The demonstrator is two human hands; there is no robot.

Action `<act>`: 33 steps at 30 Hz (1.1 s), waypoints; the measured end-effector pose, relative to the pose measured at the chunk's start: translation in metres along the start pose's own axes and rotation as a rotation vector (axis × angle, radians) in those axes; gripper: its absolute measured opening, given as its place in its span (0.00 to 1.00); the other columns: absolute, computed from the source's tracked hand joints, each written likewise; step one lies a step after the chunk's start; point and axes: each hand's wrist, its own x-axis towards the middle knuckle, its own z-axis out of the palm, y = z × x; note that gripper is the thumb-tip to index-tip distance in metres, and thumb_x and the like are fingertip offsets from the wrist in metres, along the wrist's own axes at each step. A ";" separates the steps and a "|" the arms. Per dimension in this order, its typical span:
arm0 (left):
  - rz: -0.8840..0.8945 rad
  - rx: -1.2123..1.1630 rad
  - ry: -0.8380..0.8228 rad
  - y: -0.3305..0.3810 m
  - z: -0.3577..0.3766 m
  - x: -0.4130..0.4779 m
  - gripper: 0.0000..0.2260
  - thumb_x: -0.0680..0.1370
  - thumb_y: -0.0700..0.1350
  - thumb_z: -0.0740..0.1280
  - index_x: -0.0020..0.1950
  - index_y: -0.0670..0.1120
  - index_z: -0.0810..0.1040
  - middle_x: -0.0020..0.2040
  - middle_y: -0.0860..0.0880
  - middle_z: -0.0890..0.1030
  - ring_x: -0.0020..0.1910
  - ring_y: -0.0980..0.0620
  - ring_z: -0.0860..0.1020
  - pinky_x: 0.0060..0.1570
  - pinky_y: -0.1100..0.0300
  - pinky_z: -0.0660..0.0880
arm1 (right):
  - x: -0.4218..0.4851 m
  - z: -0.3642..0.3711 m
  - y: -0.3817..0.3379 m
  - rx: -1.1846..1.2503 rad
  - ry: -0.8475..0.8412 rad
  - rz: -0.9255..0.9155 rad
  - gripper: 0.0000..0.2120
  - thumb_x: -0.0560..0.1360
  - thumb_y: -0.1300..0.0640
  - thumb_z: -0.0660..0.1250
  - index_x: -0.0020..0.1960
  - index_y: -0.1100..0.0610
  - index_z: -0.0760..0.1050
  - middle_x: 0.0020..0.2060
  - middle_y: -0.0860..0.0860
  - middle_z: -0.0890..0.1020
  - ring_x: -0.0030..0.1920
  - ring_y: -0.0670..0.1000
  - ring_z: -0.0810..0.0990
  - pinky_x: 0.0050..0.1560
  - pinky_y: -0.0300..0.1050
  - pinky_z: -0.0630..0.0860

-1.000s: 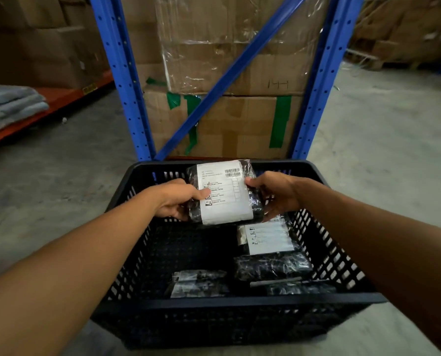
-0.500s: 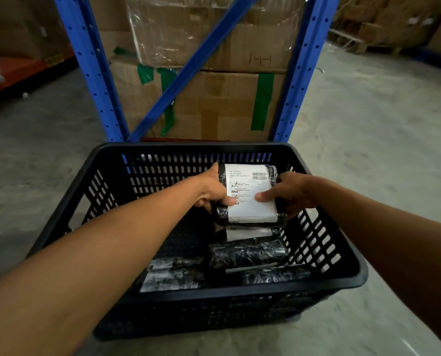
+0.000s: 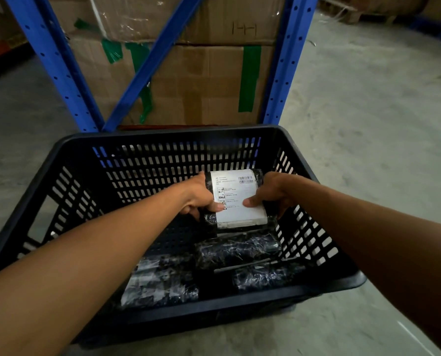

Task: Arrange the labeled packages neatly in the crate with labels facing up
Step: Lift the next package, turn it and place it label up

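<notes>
The left forearm reaches in from the lower left, running diagonally up and across the near rim of the black slotted crate (image 3: 90,160), wrist roughly straight. The left hand (image 3: 198,196) is curled around the left edge of a black-wrapped package (image 3: 240,201), thumb lying on top at the lower left corner of its white label (image 3: 236,191) and the other fingers tucked under, out of sight. The package sits low inside the crate toward the far right, label facing up, barcode at its far right corner; whether it already rests on what lies beneath cannot be told. The right hand (image 3: 272,194) grips the opposite edge, thumb pressed onto the label's right side and fingers wrapped down the package's flank beside the crate's right wall; its forearm comes in from the lower right edge of the frame. Nearer the camera, three more black-wrapped parcels lie on the crate floor: one at the near left (image 3: 160,283), one in the middle just below the held package (image 3: 237,249), one at the near right (image 3: 270,277). Behind the crate stand a blue rack frame (image 3: 57,73) and taped cardboard boxes (image 3: 201,80) on a concrete floor (image 3: 368,124).
</notes>
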 end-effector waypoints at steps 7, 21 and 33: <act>-0.001 -0.066 -0.027 0.001 0.001 0.001 0.34 0.70 0.32 0.74 0.71 0.47 0.64 0.65 0.43 0.78 0.60 0.39 0.78 0.48 0.39 0.81 | 0.001 0.002 -0.008 -0.032 -0.042 0.059 0.30 0.73 0.58 0.72 0.69 0.64 0.65 0.66 0.63 0.74 0.64 0.66 0.74 0.61 0.68 0.72; -0.023 -0.076 -0.030 0.006 0.012 -0.021 0.39 0.72 0.32 0.73 0.76 0.47 0.54 0.65 0.41 0.77 0.61 0.38 0.77 0.52 0.38 0.79 | -0.012 0.006 -0.009 -0.199 0.021 0.035 0.32 0.70 0.58 0.75 0.69 0.64 0.65 0.66 0.63 0.72 0.62 0.68 0.74 0.55 0.68 0.76; -0.014 -0.105 -0.036 0.004 0.012 -0.019 0.30 0.72 0.31 0.72 0.70 0.45 0.63 0.63 0.41 0.79 0.60 0.38 0.77 0.51 0.36 0.79 | -0.010 0.006 -0.009 -0.192 0.083 0.017 0.30 0.68 0.60 0.77 0.66 0.63 0.68 0.62 0.62 0.75 0.55 0.65 0.77 0.48 0.65 0.77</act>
